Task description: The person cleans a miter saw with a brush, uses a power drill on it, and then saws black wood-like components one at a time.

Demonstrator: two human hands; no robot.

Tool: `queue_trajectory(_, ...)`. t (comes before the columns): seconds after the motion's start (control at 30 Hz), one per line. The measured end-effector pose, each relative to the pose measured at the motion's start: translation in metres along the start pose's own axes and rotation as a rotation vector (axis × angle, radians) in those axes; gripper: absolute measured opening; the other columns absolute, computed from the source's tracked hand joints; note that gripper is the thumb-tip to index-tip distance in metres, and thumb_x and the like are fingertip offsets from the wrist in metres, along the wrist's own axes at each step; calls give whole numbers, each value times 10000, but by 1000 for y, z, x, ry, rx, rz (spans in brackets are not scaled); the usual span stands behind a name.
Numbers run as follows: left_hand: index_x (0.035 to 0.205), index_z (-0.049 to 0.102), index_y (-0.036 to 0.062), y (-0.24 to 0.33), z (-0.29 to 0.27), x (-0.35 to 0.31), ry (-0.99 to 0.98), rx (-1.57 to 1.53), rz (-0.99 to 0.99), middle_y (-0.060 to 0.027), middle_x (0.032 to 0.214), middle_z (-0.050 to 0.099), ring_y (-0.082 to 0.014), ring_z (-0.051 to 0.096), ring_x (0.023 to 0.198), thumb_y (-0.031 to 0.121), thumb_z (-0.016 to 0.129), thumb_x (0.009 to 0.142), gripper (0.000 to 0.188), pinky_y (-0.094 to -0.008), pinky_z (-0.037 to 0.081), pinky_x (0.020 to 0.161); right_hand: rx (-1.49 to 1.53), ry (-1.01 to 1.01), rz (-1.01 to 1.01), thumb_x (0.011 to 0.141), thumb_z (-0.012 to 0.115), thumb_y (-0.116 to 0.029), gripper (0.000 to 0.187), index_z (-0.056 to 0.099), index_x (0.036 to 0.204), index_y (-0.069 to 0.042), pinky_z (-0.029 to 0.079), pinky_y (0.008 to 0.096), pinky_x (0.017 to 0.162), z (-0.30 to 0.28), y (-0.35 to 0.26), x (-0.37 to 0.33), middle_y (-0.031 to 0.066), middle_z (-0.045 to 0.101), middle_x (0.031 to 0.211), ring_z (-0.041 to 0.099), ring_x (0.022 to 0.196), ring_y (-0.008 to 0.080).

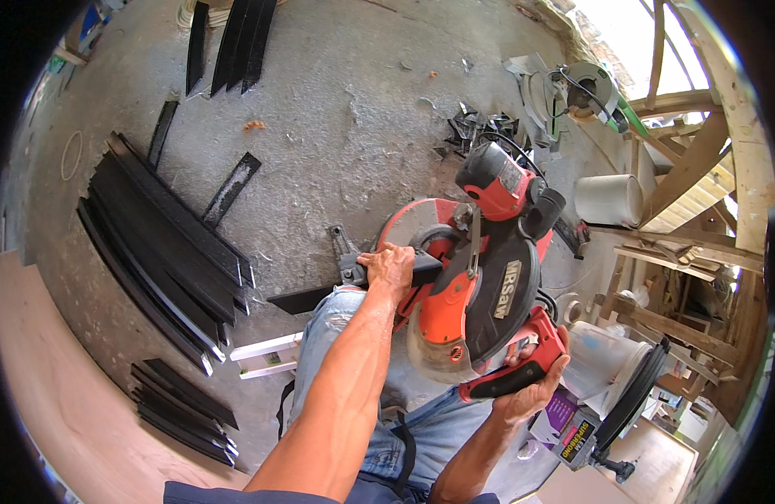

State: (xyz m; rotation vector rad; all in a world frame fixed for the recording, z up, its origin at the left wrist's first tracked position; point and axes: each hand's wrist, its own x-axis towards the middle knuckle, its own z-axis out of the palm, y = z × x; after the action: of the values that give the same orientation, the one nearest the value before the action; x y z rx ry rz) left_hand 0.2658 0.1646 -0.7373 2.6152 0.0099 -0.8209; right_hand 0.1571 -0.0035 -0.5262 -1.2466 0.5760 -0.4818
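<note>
A red and black miter saw [498, 281] stands on the floor in front of my knees, its head raised and tilted toward me. My right hand [534, 388] is closed around the saw's red and black handle [515, 376]. A long black strip [303, 299], angled in section, lies across the saw's base and sticks out to the left. Fingers bent, my left hand [389, 267] presses down on this strip, next to a grey metal clamp [350, 264]. The strip's right end stops near the orange blade guard [442, 315]; the blade edge is hidden.
Stacks of long black strips [156, 244] lie on the concrete floor at left, with more at the far left. Black offcuts [480, 130] are piled behind the saw. A second, green-handled saw [585, 92], a white bucket [607, 200] and wooden framing [690, 176] stand at right.
</note>
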Motion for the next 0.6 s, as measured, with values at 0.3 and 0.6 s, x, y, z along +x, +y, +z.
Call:
queue_trajectory(0.3,1147,640,90,1,-8,-6,14,-14,18,-276,1177,608,-499,636,1048,112,645,828,320,-686,448,887,17,-57,-10,1010,503,-472,629,401,1423,-8,499,257,549,-6,4,-1,120,606,953,563,663,116)
queue_trajectory(0.6,1130,638,87,1,-6,-6,42,19,32,-251,1139,626,-455,656,1025,139,677,814,323,-658,470,849,23,-138,-55,1048,425,-412,609,280,1511,-44,468,289,650,-14,12,-13,105,544,873,514,682,156)
